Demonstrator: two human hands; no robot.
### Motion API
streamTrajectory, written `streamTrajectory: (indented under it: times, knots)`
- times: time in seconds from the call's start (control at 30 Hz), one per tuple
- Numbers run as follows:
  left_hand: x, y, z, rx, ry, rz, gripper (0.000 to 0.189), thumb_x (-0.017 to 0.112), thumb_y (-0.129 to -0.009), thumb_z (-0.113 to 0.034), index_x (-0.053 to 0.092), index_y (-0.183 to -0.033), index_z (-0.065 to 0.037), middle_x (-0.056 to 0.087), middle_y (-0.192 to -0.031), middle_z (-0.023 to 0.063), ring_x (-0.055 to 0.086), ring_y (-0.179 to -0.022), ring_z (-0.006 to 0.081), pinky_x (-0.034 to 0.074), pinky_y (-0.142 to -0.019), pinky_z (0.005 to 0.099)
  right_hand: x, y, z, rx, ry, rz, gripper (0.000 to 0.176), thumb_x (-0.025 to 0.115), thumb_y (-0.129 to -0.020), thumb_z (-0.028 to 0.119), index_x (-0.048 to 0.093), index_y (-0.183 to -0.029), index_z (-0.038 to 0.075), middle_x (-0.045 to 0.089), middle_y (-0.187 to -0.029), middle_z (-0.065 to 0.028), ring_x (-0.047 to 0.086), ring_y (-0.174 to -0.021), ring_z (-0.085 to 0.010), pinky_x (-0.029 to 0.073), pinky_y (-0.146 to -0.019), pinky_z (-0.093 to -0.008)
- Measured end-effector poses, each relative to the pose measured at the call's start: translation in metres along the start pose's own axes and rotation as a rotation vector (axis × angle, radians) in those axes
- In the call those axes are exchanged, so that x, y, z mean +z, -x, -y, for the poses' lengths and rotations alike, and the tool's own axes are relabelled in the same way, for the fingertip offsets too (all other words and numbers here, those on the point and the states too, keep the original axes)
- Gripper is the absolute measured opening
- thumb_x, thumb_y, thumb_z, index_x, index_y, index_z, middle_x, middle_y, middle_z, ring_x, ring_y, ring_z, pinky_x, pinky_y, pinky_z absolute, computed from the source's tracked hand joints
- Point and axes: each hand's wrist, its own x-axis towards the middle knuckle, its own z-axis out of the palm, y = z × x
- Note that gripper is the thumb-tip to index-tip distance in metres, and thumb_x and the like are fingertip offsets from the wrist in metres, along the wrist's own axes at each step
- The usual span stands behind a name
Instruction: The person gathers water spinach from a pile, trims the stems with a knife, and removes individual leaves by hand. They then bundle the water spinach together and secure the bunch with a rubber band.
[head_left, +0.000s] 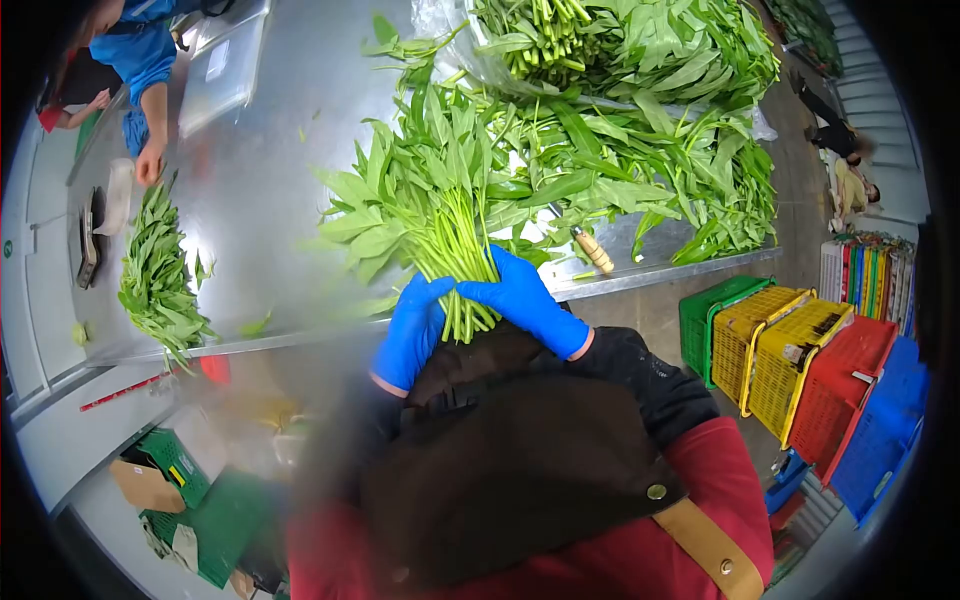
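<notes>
Both my hands wear blue gloves and close around the stems of a bunch of leafy greens [448, 225], held at the table's near edge with leaves pointing away from me. My left hand [412, 325] grips the stems from the left side. From the right, my right hand [525, 300] wraps them, its thumb lying across the front. Cut stem ends stick out below the gloves. Just right of the bunch lies a knife [592, 250] with a wooden handle, its blade partly hidden by leaves. A large pile of loose greens [640, 180] spreads behind and to the right.
The metal table [290, 220] stretches left, where a person's hand [150, 162] is by another heap of greens [160, 270]. Clear plastic sheets [225, 65] lie at the back left. Stacked green, yellow, red and blue crates [780, 330] stand on the floor at right.
</notes>
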Motion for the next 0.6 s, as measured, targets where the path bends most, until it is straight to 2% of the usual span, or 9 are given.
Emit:
streamTrajectory:
  times: [0.1,0.23,0.27,0.33,0.43,0.5,0.53,0.57,0.6]
  knots:
    - [-0.007,0.001,0.0,0.012,-0.028,-0.042,0.045,0.051,-0.082,-0.004,0.041,-0.125,0.005,0.055,-0.116,0.0173,0.058,-0.101,0.0262,0.048,-0.089,0.0363,-0.001,0.002,-0.005,-0.028,-0.106,-0.013,0.046,0.068,-0.077,0.018,0.053,-0.117,0.001,0.064,-0.102,-0.0115,0.062,-0.091,-0.0193,0.048,-0.08,-0.0317]
    - [-0.011,0.002,-0.004,0.008,0.025,-0.033,0.033,0.05,-0.083,-0.005,0.048,-0.115,0.006,0.061,-0.101,0.0168,0.062,-0.084,0.0251,0.053,-0.078,0.0353,-0.005,-0.001,-0.006,0.162,-0.733,0.124,0.048,0.068,-0.077,0.008,0.05,-0.12,0.0,0.061,-0.104,-0.008,0.058,-0.091,-0.0131,0.047,-0.082,-0.0283]
    - [-0.008,0.004,-0.004,0.007,0.045,-0.043,0.032,0.05,-0.083,-0.005,0.049,-0.114,0.006,0.061,-0.1,0.0169,0.063,-0.082,0.025,0.053,-0.077,0.035,-0.005,-0.001,-0.005,0.162,-0.652,0.159,0.05,0.068,-0.077,0.009,0.048,-0.121,0.0,0.061,-0.106,-0.0084,0.057,-0.093,-0.0138,0.046,-0.083,-0.0286]
    - [-0.006,0.007,-0.002,0.025,-0.045,-0.073,0.037,0.052,-0.082,-0.005,0.047,-0.117,0.005,0.059,-0.108,0.015,0.06,-0.093,0.0236,0.049,-0.084,0.0345,-0.003,0.001,0.0,0.155,-0.488,0.226,0.054,0.069,-0.076,0.01,0.046,-0.124,0.0,0.059,-0.11,-0.0091,0.057,-0.098,-0.0153,0.045,-0.087,-0.0293]
    - [-0.004,0.017,0.001,0.091,-0.251,-0.047,0.043,0.054,-0.082,-0.007,0.047,-0.123,0.003,0.056,-0.117,0.011,0.054,-0.105,0.0207,0.042,-0.093,0.0331,0.013,0.001,-0.01,-0.016,-0.49,0.182,0.061,0.073,-0.072,0.01,0.044,-0.124,-0.001,0.057,-0.115,-0.0092,0.054,-0.105,-0.0168,0.044,-0.091,-0.0311]
    - [-0.023,0.025,-0.001,0.05,-0.289,0.003,0.031,0.05,-0.088,-0.01,0.052,-0.117,0.001,0.056,-0.112,0.0103,0.052,-0.104,0.018,0.041,-0.092,0.0322,0.018,-0.003,-0.021,0.021,-0.233,0.101,0.063,0.077,-0.066,0.016,0.048,-0.12,0.001,0.062,-0.103,-0.0102,0.059,-0.091,-0.0165,0.049,-0.079,-0.0316]
    - [-0.05,0.024,0.004,-0.036,-0.279,-0.005,0.025,0.046,-0.092,-0.012,0.055,-0.113,-0.001,0.056,-0.106,0.0107,0.051,-0.1,0.0171,0.042,-0.09,0.0322,0.021,-0.001,-0.019,0.042,-0.254,0.103,0.049,0.077,-0.068,0.019,0.055,-0.107,0.001,0.063,-0.09,-0.009,0.059,-0.079,-0.016,0.05,-0.07,-0.0314]
    - [-0.023,0.039,-0.007,0.203,-0.88,0.121,0.024,0.04,-0.095,-0.013,0.052,-0.11,0.001,0.058,-0.103,0.0106,0.055,-0.092,0.0172,0.045,-0.083,0.0298,0.024,0.0,-0.017,0.017,-0.226,0.07,0.041,0.077,-0.067,0.019,0.058,-0.099,0.001,0.063,-0.08,-0.0084,0.058,-0.07,-0.0149,0.048,-0.062,-0.0319]
    - [-0.011,0.042,-0.006,0.106,-0.644,0.078,0.024,0.04,-0.096,-0.017,0.052,-0.107,0.0,0.057,-0.1,0.011,0.054,-0.09,0.0174,0.045,-0.082,0.0316,0.022,0.004,-0.004,-0.105,-0.249,0.068,0.044,0.075,-0.069,0.015,0.053,-0.104,0.002,0.061,-0.081,-0.0054,0.057,-0.075,-0.0125,0.048,-0.065,-0.028]
